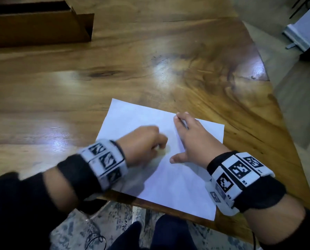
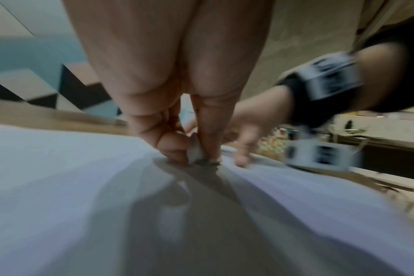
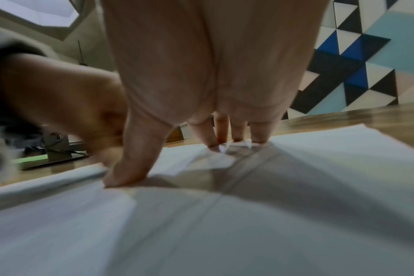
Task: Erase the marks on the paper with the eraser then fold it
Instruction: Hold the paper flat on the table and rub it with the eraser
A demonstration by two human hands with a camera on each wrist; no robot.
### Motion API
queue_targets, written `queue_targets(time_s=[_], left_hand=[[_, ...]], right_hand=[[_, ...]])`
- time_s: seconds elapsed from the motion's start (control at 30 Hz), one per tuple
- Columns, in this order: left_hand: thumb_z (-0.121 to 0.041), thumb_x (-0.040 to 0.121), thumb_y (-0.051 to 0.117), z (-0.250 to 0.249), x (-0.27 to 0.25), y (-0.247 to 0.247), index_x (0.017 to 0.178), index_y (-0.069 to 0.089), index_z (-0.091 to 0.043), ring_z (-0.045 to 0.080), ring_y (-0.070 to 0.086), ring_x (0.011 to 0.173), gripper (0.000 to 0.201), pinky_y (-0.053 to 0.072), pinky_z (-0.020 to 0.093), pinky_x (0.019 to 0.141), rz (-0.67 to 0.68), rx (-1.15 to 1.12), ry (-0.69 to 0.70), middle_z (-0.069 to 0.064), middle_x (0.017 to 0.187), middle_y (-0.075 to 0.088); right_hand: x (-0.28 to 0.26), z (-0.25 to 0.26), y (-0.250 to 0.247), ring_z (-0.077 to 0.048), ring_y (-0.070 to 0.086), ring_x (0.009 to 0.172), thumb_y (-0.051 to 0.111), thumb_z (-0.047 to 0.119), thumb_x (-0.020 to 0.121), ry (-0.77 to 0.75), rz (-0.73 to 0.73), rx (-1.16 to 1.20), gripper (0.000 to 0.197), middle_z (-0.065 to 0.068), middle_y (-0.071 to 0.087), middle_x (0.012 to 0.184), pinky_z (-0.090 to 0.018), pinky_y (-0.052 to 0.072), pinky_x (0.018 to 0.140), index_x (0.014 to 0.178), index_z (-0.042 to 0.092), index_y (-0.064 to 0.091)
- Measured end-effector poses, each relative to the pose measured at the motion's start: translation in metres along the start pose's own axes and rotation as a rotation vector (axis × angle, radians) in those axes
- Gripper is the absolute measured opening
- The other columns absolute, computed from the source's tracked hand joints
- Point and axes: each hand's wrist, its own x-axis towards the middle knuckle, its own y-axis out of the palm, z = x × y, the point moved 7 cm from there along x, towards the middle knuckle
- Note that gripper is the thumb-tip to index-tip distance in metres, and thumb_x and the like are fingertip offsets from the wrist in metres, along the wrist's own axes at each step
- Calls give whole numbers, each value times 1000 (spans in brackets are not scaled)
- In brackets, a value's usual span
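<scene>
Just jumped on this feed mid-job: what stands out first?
The white paper at the table's near edge, with both hands on it. The left hand pinches a small eraser against the sheet, blurred; the right hand presses flat beside it. A cardboard box sits far left.

txt: none legible | wrist bands (image 1: 241, 175): b/w marker codes, tiny labels unreadable

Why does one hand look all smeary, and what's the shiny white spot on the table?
Head view: the left hand is smeared by blur while the right hand looks sharp; the white patch is glare on the wooden table. Left wrist view: the eraser and paper look soft, with dark hand shadows.
</scene>
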Motion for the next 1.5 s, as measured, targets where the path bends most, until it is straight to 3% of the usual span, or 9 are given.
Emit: queue_targets(time_s=[0.1,0.37,0.57,0.8,1.0,1.1,1.27,1.37,1.5], left_hand=[[-18,78,57,-6,-30,17,81,68,-16,26,57,79,12,37,25,67,122,-34,53,1,79,50],[-14,80,58,4,22,-15,91,63,-12,27,54,85,13,32,24,68,-71,-13,-91,3,85,46],[-14,79,55,1,-26,14,88,68,-17,26,57,85,16,42,29,74,102,-42,-7,9,89,58],[-15,80,61,13,42,-29,96,62,-13,19,46,74,16,29,21,64,-94,-13,-115,1,83,48],[-19,82,57,-2,-38,20,81,64,-15,25,51,78,8,33,25,67,80,-58,-11,2,80,45],[-22,80,60,3,-28,12,90,68,-20,24,56,85,13,40,27,74,79,-78,-36,6,85,54],[-27,82,57,8,-11,-1,87,65,-15,25,54,79,16,31,24,65,-90,-72,-61,1,80,46],[-39,79,51,-4,-48,24,73,67,-18,26,58,72,27,36,21,64,34,-118,15,-1,77,47],[-27,76,56,-2,-45,23,76,69,-17,26,59,76,16,42,23,69,77,-135,0,-2,78,47]], right_hand=[[1,0,0,-18,-11,146,73,51,73,-2,-6,-19,117,0,-8,157,-26,4,118,150,9,-5],[-2,2,-2,-17,-12,146,72,49,75,2,3,-13,115,3,-9,157,-25,5,117,151,11,-5],[-1,0,0,-16,-12,146,72,50,74,-2,3,-1,116,4,-9,157,-24,5,116,151,11,-5],[-1,-1,1,-17,-11,146,73,51,73,3,-2,-2,116,4,-8,156,-25,5,117,151,12,-5],[0,-1,1,-17,-12,146,71,51,74,0,1,-8,116,3,-10,156,-24,4,116,150,11,-7],[-1,-1,2,-17,-10,146,72,50,74,2,-6,-3,116,4,-10,156,-24,5,116,150,11,-6],[0,-2,2,-18,-7,146,74,50,72,15,-11,3,118,4,-7,156,-25,8,117,151,12,-5],[0,-2,1,-17,-6,146,74,50,72,13,-16,4,118,3,-6,155,-24,8,116,151,12,-4],[-1,-1,0,-17,-8,146,74,50,72,11,-22,-3,117,3,-6,156,-24,6,116,151,12,-4]])
